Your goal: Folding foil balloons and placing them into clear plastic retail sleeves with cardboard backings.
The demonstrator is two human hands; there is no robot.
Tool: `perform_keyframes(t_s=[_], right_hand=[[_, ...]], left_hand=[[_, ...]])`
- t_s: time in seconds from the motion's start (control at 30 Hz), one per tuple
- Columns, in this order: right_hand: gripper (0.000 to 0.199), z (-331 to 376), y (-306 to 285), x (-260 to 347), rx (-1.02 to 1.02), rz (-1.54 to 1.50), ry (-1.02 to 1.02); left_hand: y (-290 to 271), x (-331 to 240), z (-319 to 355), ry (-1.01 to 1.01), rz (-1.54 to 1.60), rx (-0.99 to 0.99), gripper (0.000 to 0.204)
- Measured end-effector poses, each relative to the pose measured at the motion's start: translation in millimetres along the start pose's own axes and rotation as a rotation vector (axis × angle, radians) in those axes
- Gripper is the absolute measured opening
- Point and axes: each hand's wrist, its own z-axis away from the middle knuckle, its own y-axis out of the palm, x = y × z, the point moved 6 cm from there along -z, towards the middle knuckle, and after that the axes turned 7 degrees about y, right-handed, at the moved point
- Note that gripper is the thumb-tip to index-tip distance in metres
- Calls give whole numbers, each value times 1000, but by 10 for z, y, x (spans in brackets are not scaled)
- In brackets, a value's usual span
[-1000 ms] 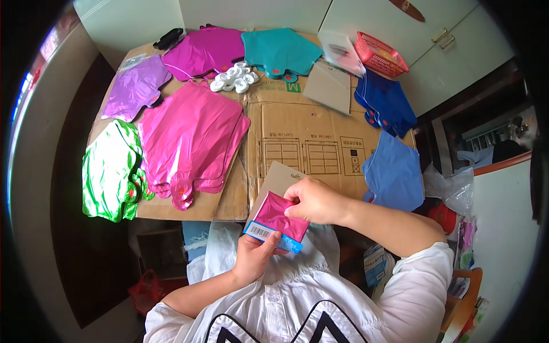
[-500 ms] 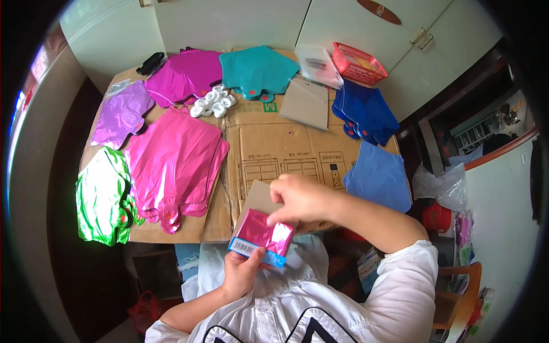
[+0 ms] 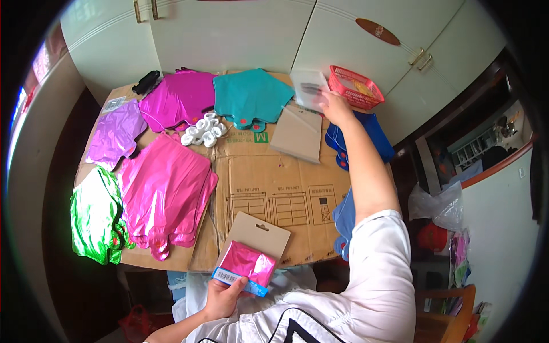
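Note:
My left hand [image 3: 224, 297] grips the lower end of a tan hanging card [image 3: 260, 230], thumb on top. On the card lies a folded shiny pink foil sheet [image 3: 249, 260], with a blue and white label strip [image 3: 239, 282] across its lower edge. The card's slotted end points away from me, over the table's front edge. Stretched out to the far right, my right hand [image 3: 334, 107] has its fingers pinched at the right edge of a stack of translucent plastic bags [image 3: 307, 86]. The fingertips are partly hidden.
Flat foil pieces ring the cardboard-covered table [image 3: 269, 177]: green [image 3: 94, 217], pink [image 3: 166, 188], lilac [image 3: 114, 131], magenta [image 3: 177, 100], teal [image 3: 251, 97], blue [image 3: 369, 134]. White ribbon rolls [image 3: 203, 130], tan cards [image 3: 297, 134] and a red basket [image 3: 355, 88] sit farther back.
My right hand has left the pink foil and reached far right to the plastic bags. My left hand still holds the card, slightly lower and further left in view. The view has shifted.

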Motion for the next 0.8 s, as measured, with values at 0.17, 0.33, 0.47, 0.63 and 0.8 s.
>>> perform_keyframes(t_s=[0.17, 0.33, 0.47, 0.63, 0.8], right_hand=[[28, -92, 331, 96, 270, -138, 262], [23, -16, 252, 16, 155, -286, 389], [22, -47, 367, -240, 124, -382, 416], [22, -12, 387, -258, 179, -515, 363], [19, 198, 118, 111, 104, -112, 255]], left_hand=[[28, -81, 18, -19, 14, -60, 18], [21, -74, 9, -35, -15, -42, 20], [47, -87, 1, -39, -5, -23, 20], [74, -112, 1, -22, -2, 4, 21], [-14, -70, 54, -17, -29, 50, 26]])
